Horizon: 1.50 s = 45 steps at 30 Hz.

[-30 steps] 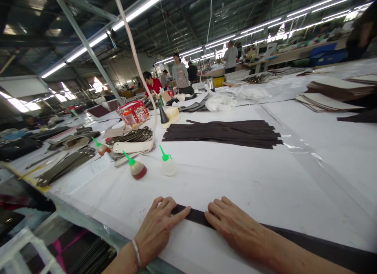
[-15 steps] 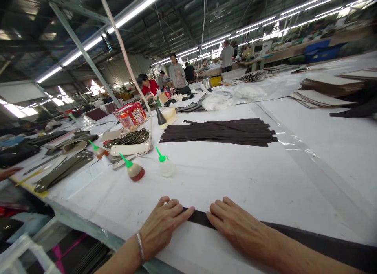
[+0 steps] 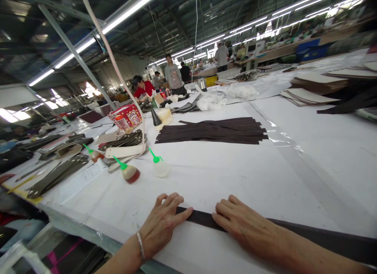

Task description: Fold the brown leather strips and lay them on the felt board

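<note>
A long dark brown strip [image 3: 203, 219] lies along the near side of the white-covered table, running off to the right edge. My left hand [image 3: 165, 217], with a bracelet at the wrist, is at the strip's left end; its thumb presses on the strip and its fingers curl over the far edge. A short way to the right, my right hand [image 3: 243, 223] has its fingers bent round the same strip, thumb against it. Between the hands a bare stretch of strip shows. Beyond them lies a pile of similar dark strips [image 3: 212, 131].
Squeeze bottles with green nozzles, one clear [image 3: 160, 168] and one holding reddish-brown liquid [image 3: 130, 173], stand left of centre. Olive straps [image 3: 59, 175] lie farther left. A pale hose [image 3: 118, 65] hangs to the table. Stacked panels [image 3: 318, 85] are at right. People work behind.
My right hand has shifted slightly right along the strip, widening the gap between the hands. My left fingers are a little more spread. The view has turned slightly.
</note>
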{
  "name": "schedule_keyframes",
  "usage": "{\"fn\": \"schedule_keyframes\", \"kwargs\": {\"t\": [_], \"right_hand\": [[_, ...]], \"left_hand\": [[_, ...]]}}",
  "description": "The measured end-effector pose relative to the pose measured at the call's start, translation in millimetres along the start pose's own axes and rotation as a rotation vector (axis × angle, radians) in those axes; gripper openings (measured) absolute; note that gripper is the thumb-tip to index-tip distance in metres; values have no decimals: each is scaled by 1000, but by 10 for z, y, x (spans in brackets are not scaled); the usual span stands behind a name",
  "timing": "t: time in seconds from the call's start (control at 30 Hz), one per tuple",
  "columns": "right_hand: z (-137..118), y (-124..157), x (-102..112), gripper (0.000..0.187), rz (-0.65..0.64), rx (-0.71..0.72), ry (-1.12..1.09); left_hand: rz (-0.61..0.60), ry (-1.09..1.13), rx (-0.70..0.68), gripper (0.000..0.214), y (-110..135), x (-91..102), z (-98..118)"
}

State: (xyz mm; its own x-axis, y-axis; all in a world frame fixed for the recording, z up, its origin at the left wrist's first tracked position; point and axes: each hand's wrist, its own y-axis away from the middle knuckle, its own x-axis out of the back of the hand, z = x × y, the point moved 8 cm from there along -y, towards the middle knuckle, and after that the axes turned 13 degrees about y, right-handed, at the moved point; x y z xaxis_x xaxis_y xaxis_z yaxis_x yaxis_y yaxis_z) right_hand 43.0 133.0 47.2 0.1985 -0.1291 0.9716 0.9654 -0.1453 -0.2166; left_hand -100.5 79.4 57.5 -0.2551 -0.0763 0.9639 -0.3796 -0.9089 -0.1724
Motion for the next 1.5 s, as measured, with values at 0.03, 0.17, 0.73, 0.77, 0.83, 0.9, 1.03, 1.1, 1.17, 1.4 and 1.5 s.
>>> {"fn": "schedule_keyframes", "kwargs": {"t": [0.03,0.17,0.73,0.77,0.83,0.9,1.03,1.1,1.17,1.4,1.5], "right_hand": [[0,9,-2,18,0,4,7],[-13,29,5,15,16,6,37],[-18,45,103,18,-6,24,20],[-20,44,93,17,-7,25,30],[-28,44,64,15,-5,27,58],[-35,46,35,11,2,29,79],[-33,64,45,10,37,17,100],[-24,84,78,11,42,16,119],[-4,118,112,12,35,18,142],[64,333,186,11,-2,39,153],[87,413,192,11,-17,35,151]], "left_hand": [[36,34,9,56,-48,18,60],[110,200,30,43,-265,-111,375],[263,-201,341,49,394,143,-280],[318,-187,344,47,306,174,-166],[387,-55,287,47,67,141,143],[322,157,234,45,-190,-43,425],[245,328,251,44,-389,-351,651],[233,308,234,45,-366,-415,656],[218,281,202,46,-327,-442,647],[203,197,112,53,-300,-430,696],[190,171,96,54,-302,-436,723]]}}
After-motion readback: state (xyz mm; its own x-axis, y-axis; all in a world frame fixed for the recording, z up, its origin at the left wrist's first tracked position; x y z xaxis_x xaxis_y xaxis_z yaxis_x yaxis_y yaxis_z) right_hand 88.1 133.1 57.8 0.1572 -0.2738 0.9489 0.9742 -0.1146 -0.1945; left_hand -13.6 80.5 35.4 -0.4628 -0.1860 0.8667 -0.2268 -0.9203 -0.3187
